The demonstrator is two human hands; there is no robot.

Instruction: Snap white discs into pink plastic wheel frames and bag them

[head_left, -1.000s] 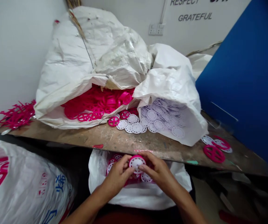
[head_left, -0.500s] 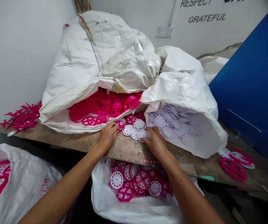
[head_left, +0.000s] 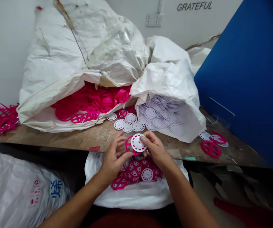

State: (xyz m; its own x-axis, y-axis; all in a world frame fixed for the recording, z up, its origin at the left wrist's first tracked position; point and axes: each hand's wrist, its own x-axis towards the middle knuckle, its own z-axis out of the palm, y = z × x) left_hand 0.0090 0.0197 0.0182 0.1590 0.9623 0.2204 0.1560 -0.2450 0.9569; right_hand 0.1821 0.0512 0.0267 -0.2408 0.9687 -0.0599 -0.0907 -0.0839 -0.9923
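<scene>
A white slotted plastic disc (head_left: 138,143) is pinched between the thumb and fingers of my right hand (head_left: 155,148). Behind its left side shows a pink spoked plastic wheel (head_left: 127,144), gripped at its lower rim by my left hand (head_left: 114,155). The disc overlaps the wheel; whether they are joined I cannot tell. Both hands are over the table's front edge, above an open white sack (head_left: 136,198) of pink wheels and white discs. Just beyond my hands, several loose white discs (head_left: 127,127) lie on the table.
On the table (head_left: 79,136), one open sack (head_left: 36,118) spills pink wheels and another (head_left: 188,126) holds white discs. Pink pieces (head_left: 2,119) lie far left, more wheels (head_left: 211,148) at right. A blue panel (head_left: 236,79) stands right; another sack (head_left: 20,190) is lower left.
My right hand has lifted a white disc off the table and brought it nearer. My left hand has drawn back with a pink wheel. The view has tilted down and turned right.
</scene>
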